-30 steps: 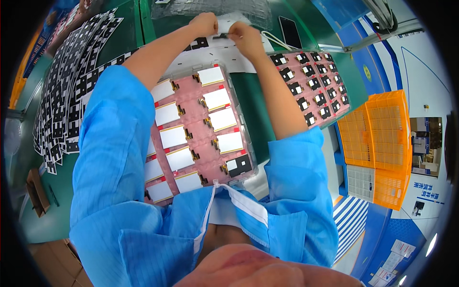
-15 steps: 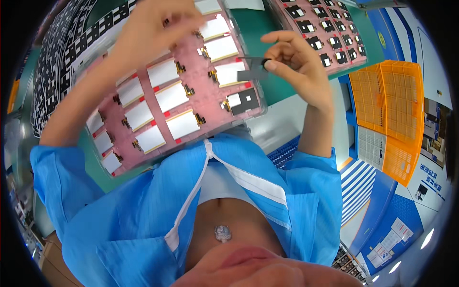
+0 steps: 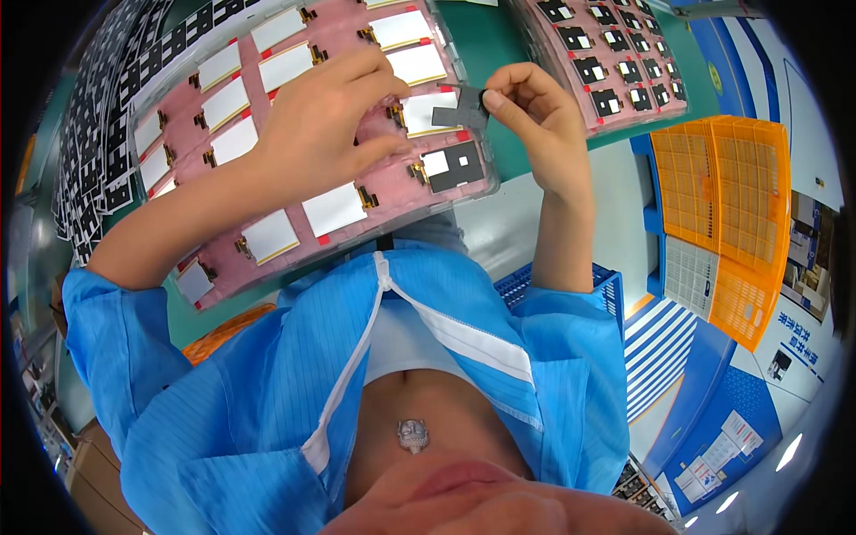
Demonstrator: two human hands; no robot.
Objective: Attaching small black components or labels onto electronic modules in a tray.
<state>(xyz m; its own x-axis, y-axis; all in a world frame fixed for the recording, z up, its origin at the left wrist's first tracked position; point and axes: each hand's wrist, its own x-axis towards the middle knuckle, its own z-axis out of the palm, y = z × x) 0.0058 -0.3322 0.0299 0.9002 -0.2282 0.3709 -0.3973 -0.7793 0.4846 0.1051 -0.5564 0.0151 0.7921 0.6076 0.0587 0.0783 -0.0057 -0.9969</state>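
A pink tray (image 3: 392, 194) holds rows of small white rectangular panels, each with a short brown-gold flex cable. In my right hand (image 3: 542, 116), a black die-cut sticker (image 3: 471, 111) is pinched between thumb and forefinger; its free end lies over a white panel (image 3: 415, 117) at the tray's right side. My left hand (image 3: 325, 111) is over the middle of the tray, thumb and fingers apart around that panel's cable end, holding nothing I can see. Nearer to me, another panel (image 3: 452, 168) bears a black sticker with a white square showing.
To the far right, a second pink tray (image 3: 584, 87) holds panels covered in black. Sheets of black die-cut pieces (image 3: 116, 147) lie at the left. The green table (image 3: 522, 160) shows between the trays. Orange crates (image 3: 722, 205) stand beyond its right side.
My left hand has come down and right, from the tray's far side to the panel beside the sticker. My right hand has shifted slightly left, bringing the sticker further over the panel.
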